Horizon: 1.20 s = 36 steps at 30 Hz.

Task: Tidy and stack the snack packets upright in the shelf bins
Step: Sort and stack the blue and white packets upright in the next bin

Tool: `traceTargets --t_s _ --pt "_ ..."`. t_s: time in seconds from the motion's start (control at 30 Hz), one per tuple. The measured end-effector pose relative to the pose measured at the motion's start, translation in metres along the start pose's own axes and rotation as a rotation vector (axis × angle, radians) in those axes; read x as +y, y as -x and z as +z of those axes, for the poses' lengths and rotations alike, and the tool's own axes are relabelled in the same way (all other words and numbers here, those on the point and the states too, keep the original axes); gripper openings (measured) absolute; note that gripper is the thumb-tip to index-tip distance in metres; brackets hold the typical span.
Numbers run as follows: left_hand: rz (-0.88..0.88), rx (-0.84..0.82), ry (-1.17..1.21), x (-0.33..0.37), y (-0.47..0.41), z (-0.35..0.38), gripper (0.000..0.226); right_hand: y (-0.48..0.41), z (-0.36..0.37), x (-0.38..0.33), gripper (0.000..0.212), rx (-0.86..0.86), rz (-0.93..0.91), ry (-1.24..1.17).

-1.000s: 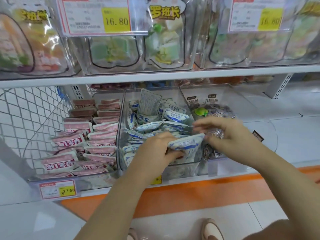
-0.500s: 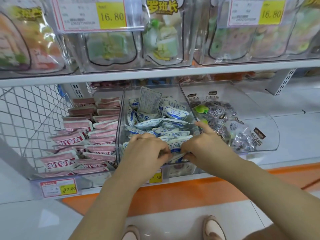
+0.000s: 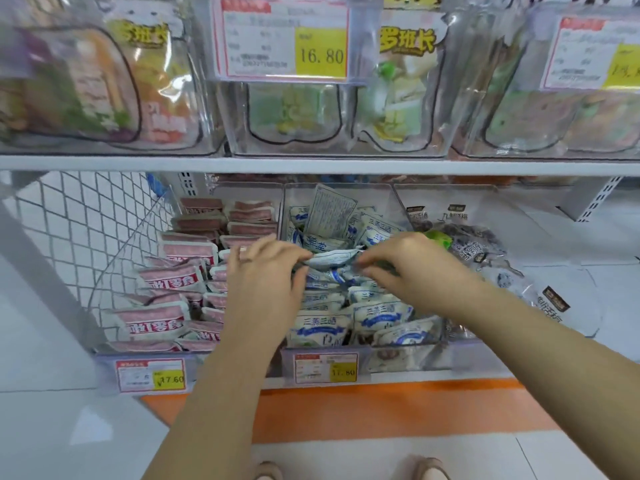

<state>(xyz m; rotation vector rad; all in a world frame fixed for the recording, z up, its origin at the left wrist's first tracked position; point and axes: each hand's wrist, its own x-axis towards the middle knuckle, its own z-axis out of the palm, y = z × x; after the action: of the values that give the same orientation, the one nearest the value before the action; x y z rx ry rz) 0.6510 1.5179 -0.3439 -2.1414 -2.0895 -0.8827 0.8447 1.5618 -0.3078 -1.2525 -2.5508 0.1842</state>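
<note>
The blue-and-white packet [image 3: 330,258] looks light, soft and crinkly. It is a small sealed pouch that would likely bend under a squeeze and slip on its glossy film, so the flat crimped ends seem the best places to take hold. It lies crosswise above the heap in the middle bin [image 3: 377,195], about midway between front and back walls. The left hand [image 3: 266,275] pinches its left end with curled fingers, and the right hand [image 3: 412,265] pinches its right end.
</note>
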Motion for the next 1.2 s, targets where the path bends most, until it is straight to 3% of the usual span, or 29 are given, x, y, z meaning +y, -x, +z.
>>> traceTargets --t_s 0.13,0.27,0.4,0.57,0.67,0.73,0.8,0.93,1.03,1.1,1.2 --pt "-0.017 -0.160 -0.051 -0.007 -0.003 0.001 0.034 -0.061 0.025 -0.003 0.030 -0.157 0.043 0.199" --pt "0.014 -0.290 -0.064 -0.008 -0.009 0.003 0.035 -0.100 0.039 -0.005 0.024 -0.319 -0.040 0.587" --pt "0.007 -0.276 -0.056 -0.012 -0.011 0.003 0.032 -0.114 0.035 -0.005 0.015 -0.417 0.010 0.460" --pt "-0.001 -0.189 0.049 -0.012 -0.011 0.003 0.028 -0.093 0.023 0.007 0.014 -0.085 -0.049 0.304" --pt "-0.121 0.136 0.274 -0.011 -0.012 -0.004 0.022 -0.058 0.024 0.020 0.005 0.260 -0.089 0.125" --pt "-0.305 0.267 0.504 -0.007 -0.013 -0.011 0.017 -0.035 0.024 0.021 0.006 0.477 -0.230 0.035" --pt "-0.437 0.200 0.715 -0.001 -0.012 -0.016 0.016 -0.017 0.022 0.019 0.016 0.564 -0.384 0.007" --pt "-0.451 0.047 0.955 0.007 -0.005 -0.024 0.021 -0.002 0.018 0.007 0.012 0.579 -0.551 -0.036" --pt "-0.431 -0.233 1.030 0.007 0.000 -0.029 0.036 -0.002 0.020 -0.002 0.016 0.569 -0.610 -0.071" --pt "-0.460 -0.381 1.279 0.008 0.001 -0.035 0.034 -0.008 0.022 -0.005 0.011 0.564 -0.616 -0.055" --pt "-0.506 -0.359 1.495 0.003 0.000 -0.039 0.038 -0.021 0.022 -0.004 0.011 0.546 -0.540 -0.032"
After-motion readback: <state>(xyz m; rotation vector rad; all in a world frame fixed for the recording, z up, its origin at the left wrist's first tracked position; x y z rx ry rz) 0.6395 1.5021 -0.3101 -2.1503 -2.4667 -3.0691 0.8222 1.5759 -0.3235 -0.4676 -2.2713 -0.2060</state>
